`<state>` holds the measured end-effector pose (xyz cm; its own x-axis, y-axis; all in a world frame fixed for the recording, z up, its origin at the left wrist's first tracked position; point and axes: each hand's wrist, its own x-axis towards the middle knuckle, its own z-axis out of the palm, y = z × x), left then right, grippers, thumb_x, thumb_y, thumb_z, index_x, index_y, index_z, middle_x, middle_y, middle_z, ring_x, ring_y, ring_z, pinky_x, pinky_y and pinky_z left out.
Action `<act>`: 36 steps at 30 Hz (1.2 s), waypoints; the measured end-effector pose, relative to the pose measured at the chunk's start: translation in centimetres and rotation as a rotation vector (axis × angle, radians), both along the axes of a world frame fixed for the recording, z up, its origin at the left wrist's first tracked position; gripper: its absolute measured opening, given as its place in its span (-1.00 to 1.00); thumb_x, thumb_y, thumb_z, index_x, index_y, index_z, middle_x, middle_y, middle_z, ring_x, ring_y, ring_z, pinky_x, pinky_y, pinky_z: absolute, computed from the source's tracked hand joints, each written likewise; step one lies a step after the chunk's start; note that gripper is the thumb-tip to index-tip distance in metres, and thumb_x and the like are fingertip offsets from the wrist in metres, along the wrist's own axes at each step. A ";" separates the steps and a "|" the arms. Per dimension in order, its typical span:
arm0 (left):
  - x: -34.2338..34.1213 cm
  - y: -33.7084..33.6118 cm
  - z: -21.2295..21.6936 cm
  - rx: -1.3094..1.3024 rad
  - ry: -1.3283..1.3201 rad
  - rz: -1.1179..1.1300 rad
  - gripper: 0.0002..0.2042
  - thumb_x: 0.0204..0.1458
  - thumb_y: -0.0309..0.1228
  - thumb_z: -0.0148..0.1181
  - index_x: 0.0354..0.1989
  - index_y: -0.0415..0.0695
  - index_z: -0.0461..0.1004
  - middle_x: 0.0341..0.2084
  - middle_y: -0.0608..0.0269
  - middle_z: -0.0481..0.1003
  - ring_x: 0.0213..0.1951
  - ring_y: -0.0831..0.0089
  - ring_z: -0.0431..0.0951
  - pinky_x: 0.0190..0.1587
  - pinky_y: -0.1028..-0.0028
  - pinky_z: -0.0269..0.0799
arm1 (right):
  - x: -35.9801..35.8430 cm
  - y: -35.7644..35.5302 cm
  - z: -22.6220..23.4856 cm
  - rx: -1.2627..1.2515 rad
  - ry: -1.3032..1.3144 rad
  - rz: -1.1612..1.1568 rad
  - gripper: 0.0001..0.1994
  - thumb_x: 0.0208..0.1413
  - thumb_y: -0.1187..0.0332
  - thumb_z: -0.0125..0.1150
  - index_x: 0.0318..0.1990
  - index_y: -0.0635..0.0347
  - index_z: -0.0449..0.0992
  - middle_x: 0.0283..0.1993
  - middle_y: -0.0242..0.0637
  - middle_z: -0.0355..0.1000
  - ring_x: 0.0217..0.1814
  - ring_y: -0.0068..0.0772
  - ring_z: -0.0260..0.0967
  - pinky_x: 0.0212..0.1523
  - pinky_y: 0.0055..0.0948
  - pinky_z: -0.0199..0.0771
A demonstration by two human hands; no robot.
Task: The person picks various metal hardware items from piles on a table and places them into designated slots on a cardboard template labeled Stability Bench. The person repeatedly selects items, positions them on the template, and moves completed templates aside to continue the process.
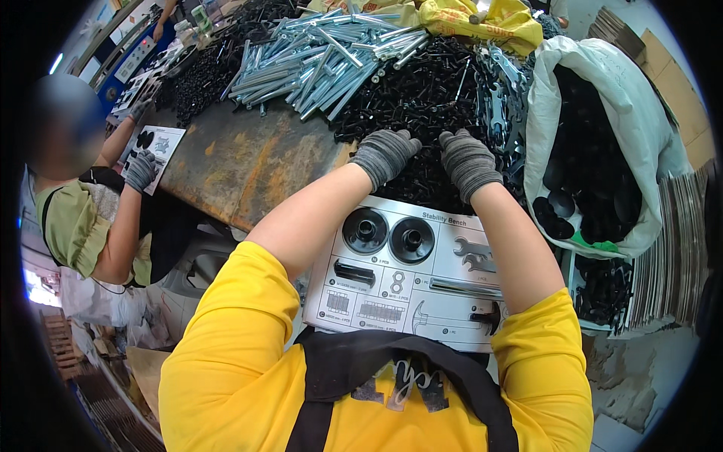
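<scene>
Both my hands wear grey knit gloves and reach into a heap of small black bolt-like parts. My left hand is at the heap's near left edge, fingers curled inward. Beside it, a short gap away, my right hand also has its fingers curled down against the black parts. What either hand pinches is hidden. Under my forearms lies a white printed layout card. On it sit two round black flanged discs, a black cylindrical piece, a silver tube and a black T-shaped piece.
Silver metal tubes are piled at the back. Flat open-end wrenches lie right of the bolts. A white sack of black parts stands at right, by stacked cardboard. A gloved co-worker works at the left.
</scene>
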<state>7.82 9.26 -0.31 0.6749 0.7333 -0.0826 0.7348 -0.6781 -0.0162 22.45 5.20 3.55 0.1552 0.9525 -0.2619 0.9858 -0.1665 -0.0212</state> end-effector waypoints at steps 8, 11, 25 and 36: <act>1.0 -0.5 0.1 -0.037 -0.056 0.114 -0.69 -0.08 -0.39 0.06 -0.09 -0.03 0.37 -0.21 0.03 0.36 -0.16 0.13 0.43 -0.15 0.28 0.40 | 0.9 -0.1 0.8 -0.156 -0.017 0.021 -0.58 0.01 0.29 0.08 0.08 -0.05 0.25 0.17 -0.24 0.14 0.15 -0.19 0.18 0.06 -0.21 0.32; 1.2 -0.4 -0.4 -0.054 -0.079 0.179 -0.70 -0.11 -0.40 0.08 -0.12 -0.04 0.39 -0.21 0.01 0.37 -0.17 0.08 0.44 -0.15 0.26 0.40 | 3.5 -0.6 -2.0 0.125 0.081 0.121 -0.67 0.00 0.24 0.08 -0.04 0.02 0.36 -0.07 -0.17 0.35 0.02 -0.18 0.30 -0.01 -0.25 0.34; -10.6 -8.6 4.7 -0.839 -1.157 0.159 -0.73 -0.12 -0.54 0.19 -0.19 -0.18 0.40 -0.37 0.31 0.44 -0.35 0.59 0.42 -0.30 0.60 0.40 | -0.6 -12.4 0.3 0.205 1.097 0.150 -0.79 0.00 0.38 0.09 -0.18 0.17 0.46 -0.30 -0.22 0.44 -0.25 -0.36 0.39 -0.16 -0.44 0.40; -15.5 -21.0 0.4 -0.118 -0.574 -0.326 -0.81 -0.20 -0.49 0.11 -0.33 -0.11 0.43 -0.48 0.21 0.44 -0.41 0.27 0.47 -0.34 0.38 0.43 | -9.6 -19.6 -2.3 0.095 0.304 0.817 -0.77 -0.07 0.26 0.05 -0.20 0.00 0.43 -0.40 -0.20 0.35 -0.43 -0.21 0.41 -0.55 -0.29 0.41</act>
